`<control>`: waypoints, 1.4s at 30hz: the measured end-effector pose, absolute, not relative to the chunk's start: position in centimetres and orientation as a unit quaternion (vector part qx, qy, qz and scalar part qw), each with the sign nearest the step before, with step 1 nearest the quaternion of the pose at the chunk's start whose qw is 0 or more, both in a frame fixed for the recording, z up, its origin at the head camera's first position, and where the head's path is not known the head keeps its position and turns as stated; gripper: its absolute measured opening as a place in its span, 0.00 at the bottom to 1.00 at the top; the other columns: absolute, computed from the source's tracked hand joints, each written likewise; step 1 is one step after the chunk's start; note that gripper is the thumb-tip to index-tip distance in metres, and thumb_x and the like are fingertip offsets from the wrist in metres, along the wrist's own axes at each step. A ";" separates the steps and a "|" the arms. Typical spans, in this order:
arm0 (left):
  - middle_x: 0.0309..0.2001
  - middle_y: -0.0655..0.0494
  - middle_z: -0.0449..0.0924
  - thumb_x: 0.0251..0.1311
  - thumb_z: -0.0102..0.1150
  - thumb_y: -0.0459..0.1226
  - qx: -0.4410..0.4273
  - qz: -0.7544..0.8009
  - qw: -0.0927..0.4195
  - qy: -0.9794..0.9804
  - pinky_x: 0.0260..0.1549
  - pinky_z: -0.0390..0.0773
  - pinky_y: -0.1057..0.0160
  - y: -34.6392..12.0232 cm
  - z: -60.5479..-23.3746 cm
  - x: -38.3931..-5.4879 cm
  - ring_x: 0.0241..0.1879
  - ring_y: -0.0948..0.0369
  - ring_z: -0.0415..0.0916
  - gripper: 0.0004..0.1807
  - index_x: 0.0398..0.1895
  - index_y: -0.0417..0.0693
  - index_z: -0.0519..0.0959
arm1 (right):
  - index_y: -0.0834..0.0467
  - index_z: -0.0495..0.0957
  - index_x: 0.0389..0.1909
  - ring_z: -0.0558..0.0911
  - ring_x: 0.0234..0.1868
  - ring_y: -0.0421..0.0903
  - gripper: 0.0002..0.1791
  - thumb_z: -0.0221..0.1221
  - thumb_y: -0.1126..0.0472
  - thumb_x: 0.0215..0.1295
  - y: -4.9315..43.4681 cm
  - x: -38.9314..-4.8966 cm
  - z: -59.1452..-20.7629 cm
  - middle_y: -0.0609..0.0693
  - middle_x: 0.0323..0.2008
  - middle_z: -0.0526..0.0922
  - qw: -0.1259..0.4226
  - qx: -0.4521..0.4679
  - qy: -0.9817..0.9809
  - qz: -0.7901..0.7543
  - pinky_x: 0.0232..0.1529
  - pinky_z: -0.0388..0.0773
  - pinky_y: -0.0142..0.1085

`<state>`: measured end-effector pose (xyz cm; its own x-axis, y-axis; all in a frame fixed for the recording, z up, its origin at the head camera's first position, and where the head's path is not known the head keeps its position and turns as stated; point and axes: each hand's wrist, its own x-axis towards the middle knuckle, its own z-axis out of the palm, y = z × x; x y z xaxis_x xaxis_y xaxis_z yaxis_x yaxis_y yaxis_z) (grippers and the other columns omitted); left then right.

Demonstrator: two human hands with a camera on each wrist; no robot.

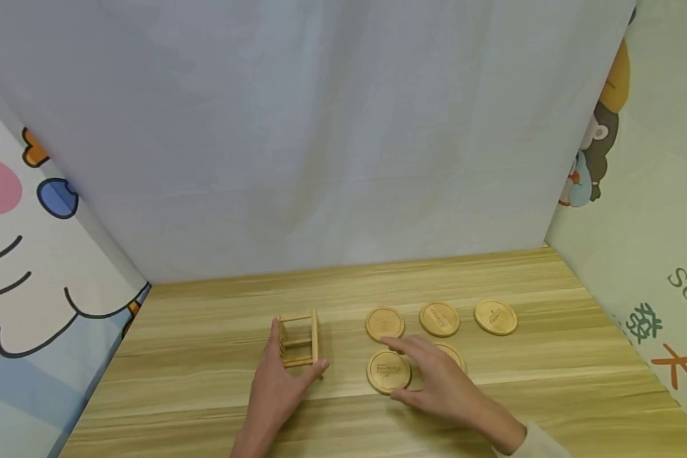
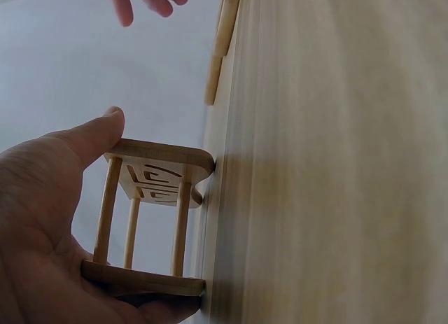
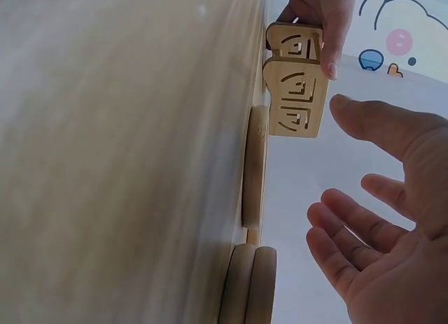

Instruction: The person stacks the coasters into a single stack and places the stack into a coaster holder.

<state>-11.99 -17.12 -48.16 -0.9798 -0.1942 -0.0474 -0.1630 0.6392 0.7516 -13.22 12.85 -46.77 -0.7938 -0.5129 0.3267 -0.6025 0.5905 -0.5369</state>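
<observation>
My left hand [image 1: 277,388] grips a small wooden coaster rack [image 1: 315,337] by its two side panels, thumb on one and fingers on the other. Dowels join the panels, and cut-out line patterns show on them in the right wrist view. Over the table, my right hand [image 1: 441,381] is held with thumb and fingers spread apart and nothing between them. Just in front of its fingertips lies a round wooden coaster [image 1: 388,371] with engraved lettering. Another coaster [image 1: 453,355] is partly hidden beneath that hand.
Behind these, more round coasters lie in a row: a left one [image 1: 385,323], a middle one [image 1: 439,319] and a right one [image 1: 495,317]. A pale cloth wall [image 1: 332,159] borders the wood-grain table [image 1: 177,356] at the back, with printed cartoon panels on both sides.
</observation>
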 end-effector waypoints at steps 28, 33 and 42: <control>0.81 0.39 0.48 0.51 0.70 0.66 0.096 -0.407 0.025 -0.908 0.67 0.62 0.31 -17.0 -48.0 -11.9 0.76 0.36 0.52 0.69 0.84 0.61 0.32 | 0.47 0.72 0.71 0.77 0.64 0.48 0.47 0.81 0.51 0.46 12.0 -14.1 -47.2 0.44 0.63 0.79 0.044 0.312 -0.902 0.296 0.64 0.75 0.51; 0.81 0.41 0.47 0.52 0.71 0.65 0.089 -0.412 0.033 -0.906 0.69 0.60 0.33 -17.0 -48.0 -12.0 0.77 0.38 0.51 0.68 0.84 0.60 0.33 | 0.47 0.73 0.70 0.77 0.64 0.50 0.46 0.80 0.52 0.47 11.9 -14.3 -47.2 0.46 0.63 0.79 0.033 0.318 -0.901 0.295 0.65 0.74 0.52; 0.81 0.41 0.48 0.51 0.72 0.64 0.087 -0.414 0.040 -0.905 0.70 0.60 0.35 -17.1 -48.1 -12.0 0.77 0.39 0.51 0.68 0.84 0.58 0.35 | 0.46 0.72 0.71 0.76 0.65 0.50 0.46 0.79 0.53 0.48 11.9 -14.6 -47.4 0.47 0.63 0.78 0.022 0.319 -0.903 0.287 0.66 0.71 0.55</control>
<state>-11.95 -17.12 -48.11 -0.9816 -0.1910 -0.0006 -0.1254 0.6422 0.7562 -14.59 11.90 -47.40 -0.7959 -0.5632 0.2223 -0.5883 0.6326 -0.5037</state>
